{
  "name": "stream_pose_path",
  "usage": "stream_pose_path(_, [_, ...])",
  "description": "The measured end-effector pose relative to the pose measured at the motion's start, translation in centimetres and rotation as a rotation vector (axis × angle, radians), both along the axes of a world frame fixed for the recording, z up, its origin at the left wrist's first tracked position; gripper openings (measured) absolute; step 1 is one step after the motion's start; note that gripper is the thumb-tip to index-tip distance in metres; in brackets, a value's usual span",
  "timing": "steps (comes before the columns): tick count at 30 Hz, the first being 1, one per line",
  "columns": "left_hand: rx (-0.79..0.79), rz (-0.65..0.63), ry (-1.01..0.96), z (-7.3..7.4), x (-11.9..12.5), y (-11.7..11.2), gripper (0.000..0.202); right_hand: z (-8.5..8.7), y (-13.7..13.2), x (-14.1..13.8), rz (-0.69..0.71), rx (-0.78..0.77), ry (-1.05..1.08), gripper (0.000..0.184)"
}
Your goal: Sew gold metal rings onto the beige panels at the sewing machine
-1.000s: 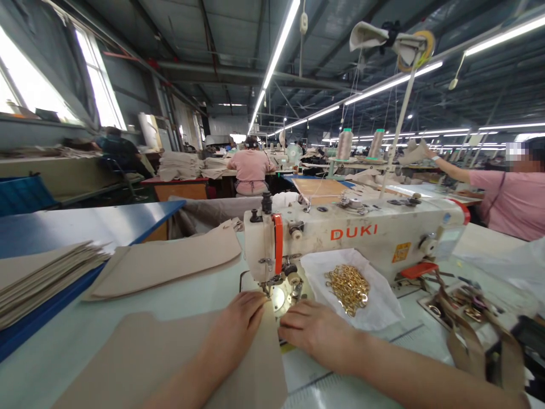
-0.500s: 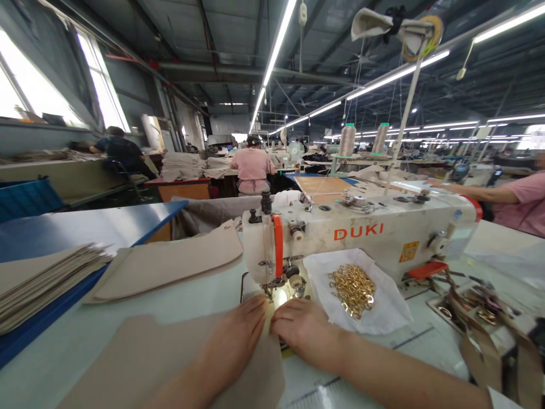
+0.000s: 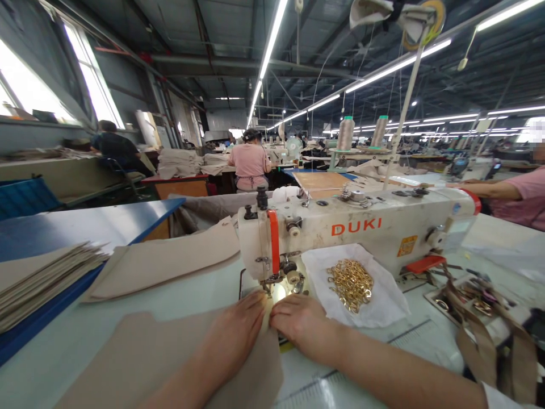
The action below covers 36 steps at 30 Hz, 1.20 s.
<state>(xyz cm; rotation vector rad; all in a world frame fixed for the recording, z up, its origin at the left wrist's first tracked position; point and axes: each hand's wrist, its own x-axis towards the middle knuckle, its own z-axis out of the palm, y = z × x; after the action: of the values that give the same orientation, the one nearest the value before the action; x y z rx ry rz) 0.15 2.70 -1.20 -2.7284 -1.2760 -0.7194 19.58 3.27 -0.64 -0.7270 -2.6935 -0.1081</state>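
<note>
From the head view, I counted one sewing machine [image 3: 357,227], two thread cones [image 3: 346,135] beyond it, one white cloth [image 3: 385,311] bearing a heap of gold-coloured metal pieces [image 3: 351,284], and one worked panel [image 3: 157,349]. The panel was beige and matte, with a stepped far edge, flat on the table [image 3: 87,335] by the needle. My left hand [image 3: 236,332] lay over it, fingers together; my right hand [image 3: 300,326] curled at its edge. Whether either pinched it, I could not tell.

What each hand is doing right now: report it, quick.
Left hand: lying over the beige fabric; open or pinching, cannot be told.
Right hand: curled at the fabric's right edge; whether its grip is closed, cannot be told.
</note>
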Motion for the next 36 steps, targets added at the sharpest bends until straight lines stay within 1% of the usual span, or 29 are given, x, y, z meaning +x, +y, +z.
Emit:
stream_pose_path(4, [0.002, 0.008, 0.031, 0.19, 0.14, 0.1, 0.031, -0.38, 0.16, 0.07, 0.008, -0.006, 0.014, 0.004])
stream_pose_path(10, [0.01, 0.019, 0.072, 0.26, 0.18, 0.4, 0.032, -0.76, 0.61, -0.02, 0.005, -0.032, 0.019, 0.004])
stream_pose_path(15, [0.013, 0.031, 0.028, 0.02, 0.11, 0.72, 0.032, -0.23, 0.82, -0.19, 0.0, -0.055, -0.014, 0.007])
stream_pose_path(19, [0.004, 0.038, -0.008, 0.17, 0.25, 0.67, 0.03, -0.03, 0.92, -0.25, 0.015, -0.051, -0.002, 0.008])
stream_pose_path(24, [0.005, 0.056, -0.01, 0.22, 0.23, 0.48, 0.032, -0.54, 0.96, -0.26, 0.021, -0.047, 0.026, 0.009])
stream_pose_path(29, [-0.007, 0.063, -0.032, 0.13, 0.27, 0.46, 0.033, -0.99, 0.87, -0.19, 0.011, -0.044, 0.055, 0.007])
stream_pose_path(36, [-0.019, 0.093, -0.052, 0.71, 0.69, 0.53, 0.031, -0.13, 0.84, -0.26, 0.008, -0.029, 0.032, 0.009])
